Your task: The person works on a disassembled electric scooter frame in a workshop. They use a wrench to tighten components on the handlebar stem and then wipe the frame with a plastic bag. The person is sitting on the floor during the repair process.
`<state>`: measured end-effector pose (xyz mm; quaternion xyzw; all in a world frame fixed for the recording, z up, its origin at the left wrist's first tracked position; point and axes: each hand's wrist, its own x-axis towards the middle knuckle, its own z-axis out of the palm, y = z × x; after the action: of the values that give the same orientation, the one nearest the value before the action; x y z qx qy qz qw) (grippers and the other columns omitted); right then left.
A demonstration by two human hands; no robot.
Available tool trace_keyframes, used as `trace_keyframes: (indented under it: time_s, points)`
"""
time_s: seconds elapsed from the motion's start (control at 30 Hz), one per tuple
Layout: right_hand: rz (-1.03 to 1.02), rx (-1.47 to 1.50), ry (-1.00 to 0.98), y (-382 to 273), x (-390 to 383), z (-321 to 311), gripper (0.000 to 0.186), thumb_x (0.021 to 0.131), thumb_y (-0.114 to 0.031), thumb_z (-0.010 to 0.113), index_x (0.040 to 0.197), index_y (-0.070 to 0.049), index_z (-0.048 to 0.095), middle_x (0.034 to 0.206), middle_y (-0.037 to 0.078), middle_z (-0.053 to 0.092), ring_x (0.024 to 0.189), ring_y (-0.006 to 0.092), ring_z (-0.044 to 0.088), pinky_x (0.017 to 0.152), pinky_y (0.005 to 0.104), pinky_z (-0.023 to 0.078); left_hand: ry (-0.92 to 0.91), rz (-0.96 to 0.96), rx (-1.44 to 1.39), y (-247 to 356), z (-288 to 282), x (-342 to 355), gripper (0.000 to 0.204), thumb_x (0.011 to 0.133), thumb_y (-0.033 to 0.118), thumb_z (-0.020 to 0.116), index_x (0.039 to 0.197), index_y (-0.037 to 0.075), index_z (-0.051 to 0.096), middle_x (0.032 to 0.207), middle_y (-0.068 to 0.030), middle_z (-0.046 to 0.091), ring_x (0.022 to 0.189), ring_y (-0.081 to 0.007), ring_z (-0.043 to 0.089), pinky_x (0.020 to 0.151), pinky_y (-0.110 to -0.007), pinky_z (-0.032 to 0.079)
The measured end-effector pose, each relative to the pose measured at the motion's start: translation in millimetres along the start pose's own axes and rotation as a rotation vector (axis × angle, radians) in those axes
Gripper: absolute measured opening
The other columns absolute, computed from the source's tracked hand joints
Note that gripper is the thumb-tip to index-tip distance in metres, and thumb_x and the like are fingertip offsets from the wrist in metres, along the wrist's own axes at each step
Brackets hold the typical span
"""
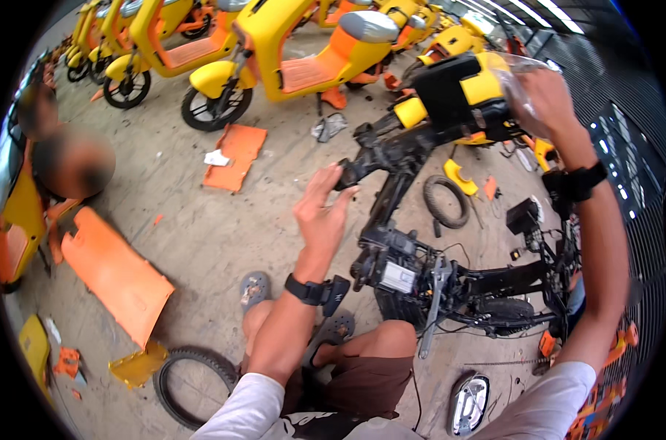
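Note:
A stripped scooter frame (391, 198), black and greasy, stands before me with its mechanical parts bare. My left hand (321, 213) has fingers and thumb around a round black tube end (349, 174) on the frame's upper part. Farther right, my right hand (542, 95) is raised, its fingers curled on clear plastic film (505, 73). That film lies against a black and yellow body part (461, 92) at the top of the frame. Lower on the frame are a silver box (397, 276) and a long metal wrench-like bar (435, 297).
Yellow scooters (296, 62) stand in rows at the back. Orange panels (120, 275) and a loose tyre (197, 389) lie on the floor at left. Another tyre (446, 201) lies behind the frame. A silver oval part (469, 403) is near my right. A person (72, 161) is at far left.

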<state>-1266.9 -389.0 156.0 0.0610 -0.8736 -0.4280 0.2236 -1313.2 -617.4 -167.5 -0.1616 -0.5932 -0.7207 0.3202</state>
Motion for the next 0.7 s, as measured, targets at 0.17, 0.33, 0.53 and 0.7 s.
trace_keyframes:
  time_s: [0.17,0.33,0.53,0.7]
  points:
    - [0.09,0.042,-0.349,-2,28,-14,0.03,0.081,-0.026,0.055,0.082,0.003,0.064,0.08,0.023,0.063,0.077,0.0383,0.062,0.07,0.0448,0.05,-0.023,0.007,0.058,-1,-5,2,0.039,0.065,0.003,0.08,0.102,-0.002,0.069,0.109,-0.017,0.067,0.107,-0.0279,0.063,0.097,-0.037,0.045]
    - [-0.03,-0.057,0.021,-15,0,-14,0.019,0.083,-0.02,0.055,0.086,-0.003,0.064,0.096,0.015,0.065,0.09,0.0311,0.063,0.079,0.0393,0.049,-0.037,-0.005,0.033,0,-6,5,0.04,0.065,0.003,0.08,0.102,-0.002,0.069,0.109,-0.0166,0.067,0.107,-0.0291,0.063,0.098,-0.037,0.045]
    - [0.02,-0.154,-0.2,-9,10,0,0.02,0.078,-0.019,0.06,0.087,-0.002,0.067,0.087,0.019,0.066,0.087,0.0322,0.063,0.081,0.0424,0.048,-0.039,-0.045,0.016,-1,-6,3,0.038,0.066,0.003,0.08,0.102,-0.002,0.069,0.109,-0.0163,0.067,0.108,-0.0288,0.062,0.098,-0.037,0.044]
    - [0.162,0.111,-0.687,-4,53,-20,0.036,0.079,-0.029,0.053,0.085,0.003,0.067,0.087,0.024,0.066,0.081,0.0379,0.065,0.074,0.0434,0.052,-0.027,-0.032,-0.005,3,-5,4,0.037,0.066,0.002,0.08,0.101,-0.002,0.069,0.109,-0.0169,0.067,0.108,-0.0273,0.062,0.099,-0.038,0.044]
